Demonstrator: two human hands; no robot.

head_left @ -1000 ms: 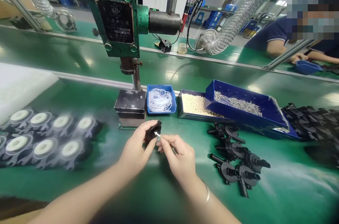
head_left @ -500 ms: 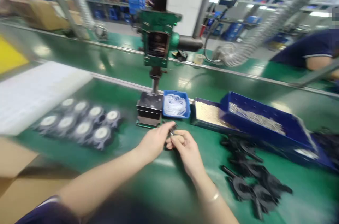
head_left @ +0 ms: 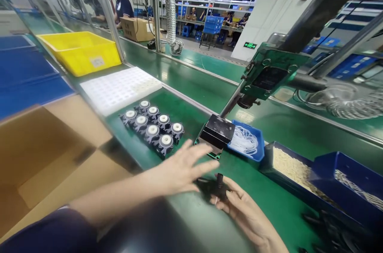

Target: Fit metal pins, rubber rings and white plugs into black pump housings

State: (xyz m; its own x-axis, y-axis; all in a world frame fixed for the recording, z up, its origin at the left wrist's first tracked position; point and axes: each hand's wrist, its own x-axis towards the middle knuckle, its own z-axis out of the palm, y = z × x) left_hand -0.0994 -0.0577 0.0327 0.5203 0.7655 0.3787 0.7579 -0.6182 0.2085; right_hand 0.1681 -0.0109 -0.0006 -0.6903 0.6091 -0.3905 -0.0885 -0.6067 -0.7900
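Note:
My left hand is held over the green bench with its fingers spread and nothing in it. Just to its right, my right hand grips a black plastic part with a short stub sticking up. A thin pale piece shows at that hand's fingertips; I cannot tell what it is. Beyond my left hand stand several black housings with white rings, set in two rows. The black block of the press sits in front of my hands, beside a blue tray of white rings.
Dark bins at right hold cream-coloured small pieces and metal pins. More black parts lie below them. At left are a white foam tray, a yellow bin and an open cardboard box. The press head leans above.
The view has swung left. My left hand has let go of the black part and spread its fingers, moving left of it. My right hand keeps the part.

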